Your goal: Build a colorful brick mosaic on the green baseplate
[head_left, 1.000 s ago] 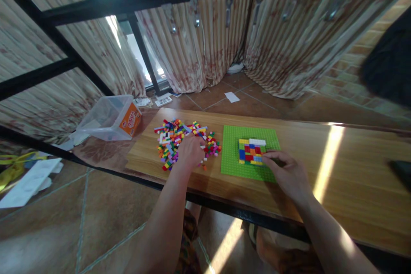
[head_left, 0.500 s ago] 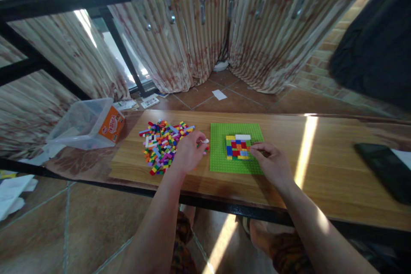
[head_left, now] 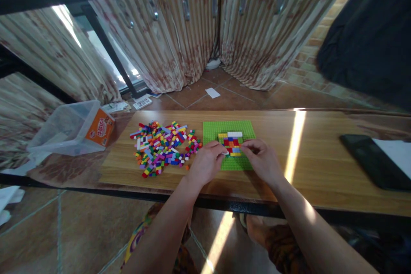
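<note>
A green baseplate (head_left: 210, 127) lies on the wooden bench, carrying a low block of red, blue, yellow and orange toy bricks (head_left: 231, 142). Along its far edge sits a long white brick (head_left: 234, 134). My left hand (head_left: 207, 162) is over the plate's near left part, a small white brick (head_left: 225, 153) pinched between thumb and fingertips beside the built block. At the block's right side is my right hand (head_left: 261, 158), thumb and forefinger closed together; what they grip, if anything, is hidden. Left of the plate spreads a pile of loose bricks (head_left: 163, 145).
A clear plastic bin (head_left: 61, 130) with an orange label stands past the left end of the wooden bench top (head_left: 276, 128). A black phone-like slab (head_left: 374, 158) and white paper (head_left: 393, 154) lie at the right. Behind hang striped curtains (head_left: 180, 43).
My left hand has moved right, from the edge of the brick pile to the built block, carrying the white brick. My right hand stays at the block's right side. The view has shifted slightly.
</note>
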`<act>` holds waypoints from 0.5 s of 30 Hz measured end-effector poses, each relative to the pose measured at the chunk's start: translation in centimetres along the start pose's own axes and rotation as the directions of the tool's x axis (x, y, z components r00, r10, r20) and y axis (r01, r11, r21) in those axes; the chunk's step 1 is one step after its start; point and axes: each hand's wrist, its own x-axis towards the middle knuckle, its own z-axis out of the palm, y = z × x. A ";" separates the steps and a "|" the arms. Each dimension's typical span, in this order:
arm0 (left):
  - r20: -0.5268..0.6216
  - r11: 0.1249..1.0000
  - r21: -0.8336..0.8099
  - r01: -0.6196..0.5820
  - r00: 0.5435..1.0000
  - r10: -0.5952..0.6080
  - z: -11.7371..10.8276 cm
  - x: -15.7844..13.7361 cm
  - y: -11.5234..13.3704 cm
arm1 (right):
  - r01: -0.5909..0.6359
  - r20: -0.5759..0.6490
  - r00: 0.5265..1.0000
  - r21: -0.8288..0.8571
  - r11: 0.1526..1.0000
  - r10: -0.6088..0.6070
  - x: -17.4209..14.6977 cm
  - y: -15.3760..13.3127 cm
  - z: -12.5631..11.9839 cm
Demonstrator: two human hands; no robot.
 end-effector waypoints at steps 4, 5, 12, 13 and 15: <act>-0.011 0.998 0.060 -0.021 1.000 0.022 0.4 -0.1 0.1 | 0.008 0.007 1.000 0.001 1.000 -0.008 -0.1 -0.1 0.1; -0.010 0.997 0.079 -0.026 1.000 0.027 0.5 -0.2 0.1 | 0.009 0.010 1.000 0.001 1.000 -0.009 -0.1 -0.1 0.1; -0.026 0.991 0.130 0.000 1.000 0.003 1.0 -0.2 0.1 | 0.016 0.014 1.000 0.001 1.000 -0.016 -0.1 -0.3 0.0; -0.031 0.991 0.134 0.016 0.999 -0.012 1.2 -0.2 0.1 | 0.014 0.019 1.000 -0.005 1.000 -0.014 -0.1 -0.3 0.1; -0.046 0.987 0.143 0.070 0.997 -0.064 1.4 -0.2 0.2 | 0.000 0.024 1.000 -0.039 0.999 0.001 -0.3 -0.5 0.3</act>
